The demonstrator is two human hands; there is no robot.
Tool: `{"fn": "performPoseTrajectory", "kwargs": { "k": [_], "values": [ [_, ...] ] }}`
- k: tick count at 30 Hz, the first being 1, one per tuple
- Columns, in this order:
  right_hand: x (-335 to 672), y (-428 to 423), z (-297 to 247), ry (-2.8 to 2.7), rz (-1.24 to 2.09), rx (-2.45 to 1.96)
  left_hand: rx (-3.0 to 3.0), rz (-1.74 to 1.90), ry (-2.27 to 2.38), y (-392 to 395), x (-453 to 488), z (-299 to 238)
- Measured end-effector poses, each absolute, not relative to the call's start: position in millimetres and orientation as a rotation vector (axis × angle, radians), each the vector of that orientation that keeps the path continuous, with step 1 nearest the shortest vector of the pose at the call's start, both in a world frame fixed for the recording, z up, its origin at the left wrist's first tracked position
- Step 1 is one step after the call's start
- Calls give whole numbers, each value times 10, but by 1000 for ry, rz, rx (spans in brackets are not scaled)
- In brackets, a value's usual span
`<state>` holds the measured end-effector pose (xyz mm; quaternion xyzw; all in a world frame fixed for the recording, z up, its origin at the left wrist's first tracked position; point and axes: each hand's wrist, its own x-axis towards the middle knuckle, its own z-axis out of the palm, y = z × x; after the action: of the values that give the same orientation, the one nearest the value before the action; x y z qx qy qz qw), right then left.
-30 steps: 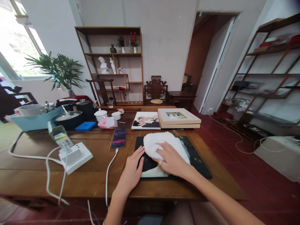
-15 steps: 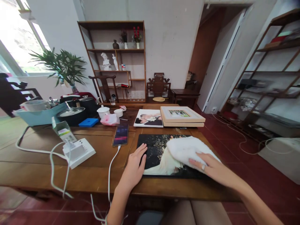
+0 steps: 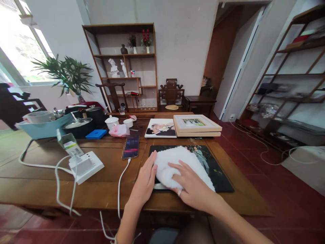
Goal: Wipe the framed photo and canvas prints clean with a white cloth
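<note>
A dark photo panel [image 3: 218, 178] lies flat on the wooden table, with figures in pale clothes printed on it. My right hand [image 3: 194, 186], wearing a ring, grips and presses a fluffy white cloth [image 3: 186, 156] against its surface. The cloth covers the left and middle of the picture. At the panel's left edge rests my left hand [image 3: 145, 178], its fingers stretched out and lying close beside the cloth. It holds nothing.
Behind the panel lie a white-edged photo print [image 3: 161, 128] and stacked wooden frames [image 3: 215, 128]. Left of my hands are a phone [image 3: 130, 147] on a charging cable [image 3: 119, 189], a white power strip [image 3: 88, 167], a blue box [image 3: 96, 134] and a pot [image 3: 77, 127].
My right hand has slid the white cloth leftward across the panel, from its right side to beside my left hand. The panel's right part now shows. My left hand stays at the left edge.
</note>
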<state>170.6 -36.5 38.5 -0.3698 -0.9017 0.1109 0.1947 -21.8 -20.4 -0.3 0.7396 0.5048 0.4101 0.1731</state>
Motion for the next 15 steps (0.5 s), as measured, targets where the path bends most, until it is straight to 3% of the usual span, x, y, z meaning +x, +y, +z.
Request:
{"fn": "performPoseTrajectory", "kwargs": {
  "k": [5,9,15],
  "values": [
    [1845,-591,576,-2639,606,-887,2075,1150,1480,-200,-212,0],
    [2155,-609,650,-2611,826,-1166,2145,1098,1484,-190,-205,4],
    [2486,-264,505,-2340,630,-1648,2212,1093,1493,-163,-205,-22]
  ]
}}
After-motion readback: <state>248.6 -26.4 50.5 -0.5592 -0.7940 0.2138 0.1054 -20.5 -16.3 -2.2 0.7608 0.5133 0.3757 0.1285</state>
